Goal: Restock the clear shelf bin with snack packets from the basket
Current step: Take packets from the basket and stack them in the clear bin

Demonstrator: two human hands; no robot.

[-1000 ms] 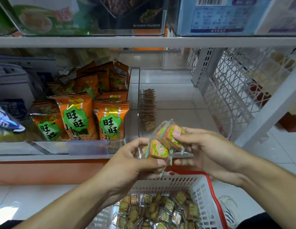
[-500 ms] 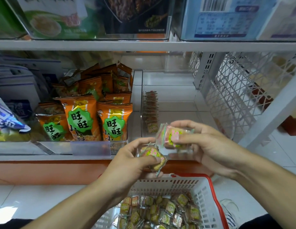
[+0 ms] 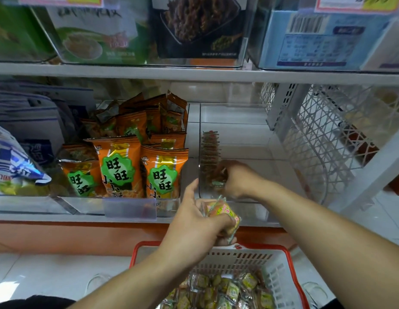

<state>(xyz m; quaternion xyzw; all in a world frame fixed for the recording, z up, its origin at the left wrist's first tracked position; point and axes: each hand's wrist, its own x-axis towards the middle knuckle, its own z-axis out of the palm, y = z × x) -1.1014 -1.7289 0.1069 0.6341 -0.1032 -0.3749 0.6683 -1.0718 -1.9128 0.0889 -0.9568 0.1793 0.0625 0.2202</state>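
**Head view: one packet going into the bin, more waiting in the other hand**

Far left on the lower shelf [image 3: 82, 217] sits a blue and white bag [image 3: 13, 161], and next to it a clear bin packed with orange snack bags [image 3: 118, 166] standing upright, green labels facing out, filling it from the front lip to the back.

Right of those stands the clear shelf bin [image 3: 249, 139], at the right end of the shelf beside the white lattice end panel [image 3: 323, 139]. A single row of snack packets [image 3: 210, 150] stands on edge along the bin's left wall, running from about the middle towards the front. The rest of the bin floor is bare.

The left hand [image 3: 194, 221] hovers just in front of the shelf edge, above the basket's back rim. Its fingers curl round a small bunch of packets [image 3: 225, 212], thumb pressing them in, index finger pointing up at the bin's front left corner.

The right hand [image 3: 236, 177] is reached over the bin's front wall, inside it, at the near end of the row. Its fingers pinch one packet [image 3: 218, 182], which looks to be touching the row, though the clear wall blurs the contact.

Below, the white basket [image 3: 281, 273] with its red rim holds a loose heap of the same packets [image 3: 225, 291].
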